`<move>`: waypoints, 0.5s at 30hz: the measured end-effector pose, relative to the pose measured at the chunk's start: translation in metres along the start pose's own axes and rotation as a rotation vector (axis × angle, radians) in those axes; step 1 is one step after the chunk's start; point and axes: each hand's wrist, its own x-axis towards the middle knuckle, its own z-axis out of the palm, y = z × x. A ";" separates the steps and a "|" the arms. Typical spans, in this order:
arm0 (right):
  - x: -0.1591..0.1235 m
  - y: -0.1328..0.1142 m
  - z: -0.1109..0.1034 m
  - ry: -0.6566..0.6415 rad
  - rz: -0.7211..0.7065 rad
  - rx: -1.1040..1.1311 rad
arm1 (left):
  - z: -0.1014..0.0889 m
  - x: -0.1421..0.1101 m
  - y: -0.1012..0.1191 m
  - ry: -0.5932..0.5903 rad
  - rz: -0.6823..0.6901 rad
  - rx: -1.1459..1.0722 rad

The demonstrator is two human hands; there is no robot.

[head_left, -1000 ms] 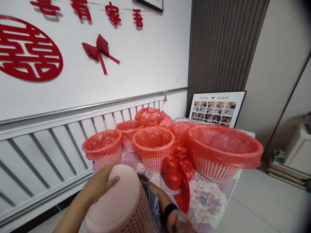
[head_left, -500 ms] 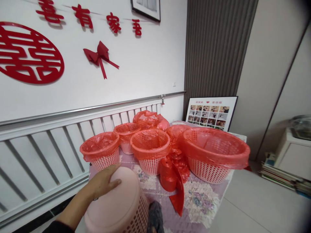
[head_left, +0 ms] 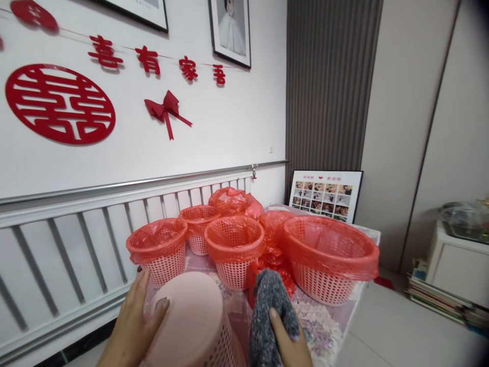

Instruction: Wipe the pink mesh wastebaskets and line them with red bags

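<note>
A pale pink basket (head_left: 191,321) with perforated sides stands upside down at the front of the table, its smooth base facing up. At its left edge is my left hand (head_left: 132,321), fingers stretched and apart, the thumb over the base; whether it presses on the plastic I cannot tell. My right hand (head_left: 293,346) grips a fuzzy dark grey cloth (head_left: 267,316), raised just right of the basket. Behind the cloth, a roll of red plastic bags (head_left: 252,285) is mostly hidden.
Several pink baskets with red liners stand behind, including a small one (head_left: 162,265), a middle one (head_left: 235,270) and a large one (head_left: 324,285). Crumpled red bags (head_left: 233,200) lie at the back. A white radiator (head_left: 91,255) runs along the left of the flowered tablecloth (head_left: 317,331).
My left hand has slid from the basket's base to its left edge. The right hand has risen into view with the grey cloth. The camera view has tilted up.
</note>
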 end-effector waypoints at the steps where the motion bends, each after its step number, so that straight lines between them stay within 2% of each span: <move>1: 0.004 -0.017 0.005 -0.017 -0.094 0.014 | 0.005 -0.011 -0.010 -0.020 -0.078 -0.050; 2: 0.006 -0.034 0.013 -0.081 -0.211 0.012 | 0.012 -0.021 -0.020 -0.043 -0.161 -0.105; 4: 0.000 -0.067 0.033 -0.289 -0.480 -0.041 | 0.027 -0.036 -0.041 -0.106 -0.294 -0.255; 7: -0.015 -0.099 0.068 -0.765 -0.764 -0.247 | 0.043 -0.045 -0.065 -0.193 -0.384 -0.431; 9: -0.019 -0.108 0.091 -1.029 -0.812 -0.403 | 0.046 -0.045 -0.071 -0.219 -0.387 -0.490; 10: -0.016 -0.110 0.102 -1.113 -0.806 -0.475 | 0.045 -0.045 -0.072 -0.228 -0.388 -0.506; 12: -0.003 -0.112 0.125 -1.179 -0.776 -0.593 | 0.043 -0.045 -0.067 -0.236 -0.396 -0.516; 15: 0.030 -0.110 0.158 -1.166 -0.727 -0.718 | 0.039 -0.047 -0.053 -0.228 -0.410 -0.493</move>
